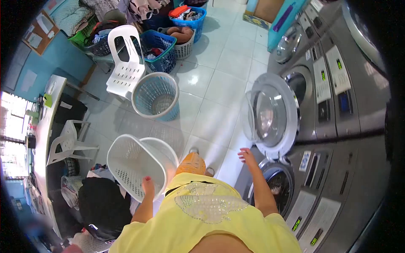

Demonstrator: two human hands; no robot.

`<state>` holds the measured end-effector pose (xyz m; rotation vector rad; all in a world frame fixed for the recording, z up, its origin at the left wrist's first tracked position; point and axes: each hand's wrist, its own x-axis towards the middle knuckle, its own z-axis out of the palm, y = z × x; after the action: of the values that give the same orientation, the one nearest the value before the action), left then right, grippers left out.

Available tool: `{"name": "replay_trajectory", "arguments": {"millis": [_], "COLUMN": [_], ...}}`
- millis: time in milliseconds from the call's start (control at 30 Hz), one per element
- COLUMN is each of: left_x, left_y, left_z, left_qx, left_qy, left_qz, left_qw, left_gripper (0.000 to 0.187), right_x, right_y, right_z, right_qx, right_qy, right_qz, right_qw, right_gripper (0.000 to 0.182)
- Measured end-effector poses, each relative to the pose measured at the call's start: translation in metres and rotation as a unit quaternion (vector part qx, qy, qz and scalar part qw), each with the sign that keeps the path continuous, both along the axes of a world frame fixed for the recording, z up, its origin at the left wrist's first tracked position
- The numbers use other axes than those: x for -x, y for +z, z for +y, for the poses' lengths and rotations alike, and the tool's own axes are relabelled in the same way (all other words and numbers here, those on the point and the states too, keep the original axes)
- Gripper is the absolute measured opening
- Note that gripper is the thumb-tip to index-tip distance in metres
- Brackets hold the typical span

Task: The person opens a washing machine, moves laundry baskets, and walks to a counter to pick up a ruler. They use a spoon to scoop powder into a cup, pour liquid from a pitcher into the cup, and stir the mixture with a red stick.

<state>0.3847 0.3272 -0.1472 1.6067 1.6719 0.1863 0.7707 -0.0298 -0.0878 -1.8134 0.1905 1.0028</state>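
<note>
My left hand [148, 184] grips the rim of a white perforated laundry basket [135, 164], which is tipped on its side and looks empty. My right hand [246, 155] is open with fingers spread, just below the edge of the open round door [272, 114] of a front-loading washing machine [295, 185]. The drum opening sits below my right forearm. I wear a yellow top.
A light blue basket [155, 96] stands on the tiled floor beside a white plastic chair [125, 63]. Blue baskets of clothes [162, 50] sit at the back. A row of grey machines [337, 84] lines the right. A dark bag [103, 206] lies at lower left.
</note>
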Motion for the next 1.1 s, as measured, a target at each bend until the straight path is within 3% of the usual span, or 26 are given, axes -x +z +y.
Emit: {"name": "replay_trajectory", "arguments": {"millis": [67,233,300,333,367,400,467,500,533,567,600,633,733,833,867,933,967,1100], "left_x": [-0.039,-0.135,-0.198,-0.227,-0.257,-0.284,-0.358,-0.394,-0.43,-0.469,-0.521,-0.584,-0.7,-0.799,-0.813,-0.831,-0.833,-0.819], "left_y": [0.017,-0.009,0.003,0.0,-0.004,-0.007,-0.01,-0.019,-0.068,-0.102,-0.07,-0.005,0.035,0.068,0.066,0.062,0.056,0.002], "left_z": [-0.004,0.051,0.083,0.103,0.124,0.146,0.193,0.217,0.251,0.278,0.275,0.263,0.257,0.249,0.25,0.263,0.27,0.303], "left_qx": [-0.027,-0.018,0.173,0.173,0.192,0.205,0.189,0.186,0.203,0.224,0.196,0.168,0.141,0.209,0.236,0.286,0.314,0.234], "left_qy": [0.027,0.055,0.098,0.094,0.04,-0.017,-0.116,-0.155,-0.169,-0.18,-0.199,-0.217,-0.244,-0.179,-0.208,-0.252,-0.262,-0.045], "left_qz": [-0.051,-0.153,-0.163,-0.167,-0.127,-0.081,-0.021,0.001,-0.063,-0.128,-0.136,-0.142,-0.157,-0.248,-0.23,-0.158,-0.111,-0.09], "left_qw": [0.998,0.986,0.966,0.966,0.972,0.975,0.975,0.97,0.962,0.949,0.951,0.951,0.946,0.929,0.921,0.911,0.906,0.967], "left_gripper": [0.015,0.02,0.02,0.02,0.022,0.024,0.03,0.03,0.03,0.029,0.028,0.027,0.028,0.03,0.032,0.032,0.032,0.028], "right_x": [-0.047,-0.139,-0.179,-0.193,-0.212,-0.234,-0.271,-0.289,-0.305,-0.321,-0.339,-0.354,-0.398,-0.461,-0.485,-0.528,-0.551,-0.65], "right_y": [0.013,0.01,0.014,0.012,0.009,0.007,0.0,0.007,0.012,0.017,0.022,0.036,0.021,-0.032,-0.043,-0.056,-0.051,-0.041], "right_z": [0.051,0.144,0.171,0.173,0.174,0.175,0.177,0.181,0.185,0.189,0.192,0.199,0.202,0.197,0.193,0.2,0.204,0.2], "right_qx": [-0.1,-0.108,-0.1,-0.045,0.014,0.012,0.117,0.114,0.115,0.088,0.059,0.063,0.07,0.05,0.043,0.004,0.005,0.041], "right_qy": [-0.031,-0.009,0.019,0.086,0.153,0.147,0.255,0.217,0.209,0.15,0.091,0.054,0.044,0.079,0.085,-0.1,-0.095,-0.084], "right_qz": [-0.022,-0.013,-0.027,-0.054,-0.079,-0.079,-0.26,-0.269,-0.269,-0.243,-0.215,-0.156,-0.158,-0.182,-0.185,0.07,0.073,0.136], "right_qw": [0.994,0.994,0.994,0.994,0.985,0.986,0.924,0.931,0.933,0.954,0.971,0.984,0.984,0.979,0.978,0.992,0.993,0.986], "right_gripper": [0.026,0.025,0.024,0.023,0.023,0.023,0.022,0.024,0.024,0.025,0.026,0.027,0.026,0.032,0.032,0.033,0.033,0.03]}}
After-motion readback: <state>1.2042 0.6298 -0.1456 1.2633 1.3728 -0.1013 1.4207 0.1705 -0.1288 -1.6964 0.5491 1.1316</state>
